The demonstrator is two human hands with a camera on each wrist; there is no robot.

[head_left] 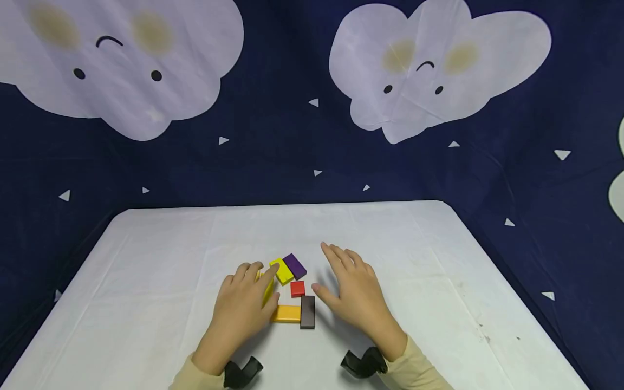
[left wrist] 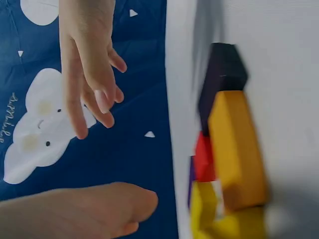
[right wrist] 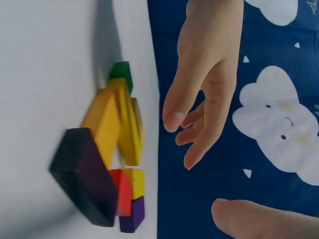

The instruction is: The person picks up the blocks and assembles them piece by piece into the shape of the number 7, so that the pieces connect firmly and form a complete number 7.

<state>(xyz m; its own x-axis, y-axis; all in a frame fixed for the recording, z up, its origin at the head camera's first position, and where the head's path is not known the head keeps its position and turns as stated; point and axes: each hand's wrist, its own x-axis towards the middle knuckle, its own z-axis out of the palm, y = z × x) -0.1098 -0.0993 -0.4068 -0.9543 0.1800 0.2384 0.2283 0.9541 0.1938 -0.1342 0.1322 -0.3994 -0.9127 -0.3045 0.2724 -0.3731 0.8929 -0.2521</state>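
Note:
Small blocks lie grouped on the white table. My left hand (head_left: 244, 303) hovers above their left side with relaxed, spread fingers, partly hiding a yellow block (head_left: 268, 292). In the right wrist view, this left hand (right wrist: 212, 74) shows apart from the blocks, holding nothing. To their right, my right hand (head_left: 358, 295) is raised over the table, its fingers loosely extended and nothing in them. Between the hands are an orange block (head_left: 286, 314), a dark brown block (head_left: 307, 312) and a red block (head_left: 298, 288). Another yellow block (head_left: 281, 271) touches a purple block (head_left: 294, 266) behind them.
A green block (right wrist: 121, 74) shows in the right wrist view at the group's far end, hidden in the head view. The white tabletop (head_left: 161, 260) ends at a dark blue cloth (head_left: 278, 162) with clouds. Black straps (head_left: 363, 363) sit at both wrists.

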